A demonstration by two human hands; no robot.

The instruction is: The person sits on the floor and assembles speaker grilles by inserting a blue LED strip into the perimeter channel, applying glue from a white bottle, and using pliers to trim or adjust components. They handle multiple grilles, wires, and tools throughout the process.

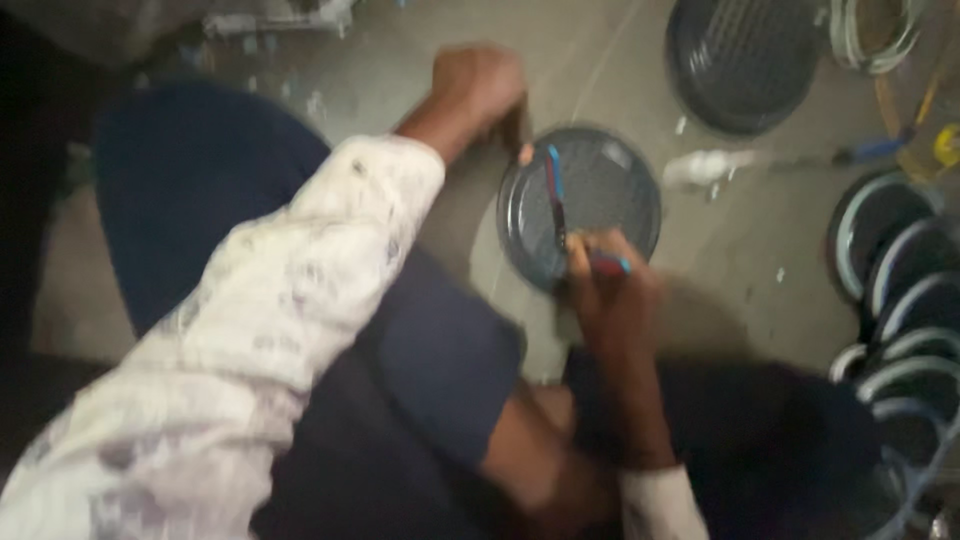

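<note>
A round mesh disc (600, 195) lies on the concrete floor (740, 260), the left hand (480, 90) gripping its rim while the right hand (610, 285) clamps blue-handled pliers (555, 200) over it. A slip could likely pinch fingers or bend mesh; stacked rings (900, 290) crowd nearby.

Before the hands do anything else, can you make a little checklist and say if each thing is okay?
1. Left hand on the rim of the round grey mesh disc: ok.
2. Right hand gripping the blue-handled pliers: ok.
3. Plier tips reaching the disc's rim: cannot tell, blurred.
4. Disc flat on the concrete floor: ok.
5. Stack of round metal rings apart from the hands: ok.
</note>
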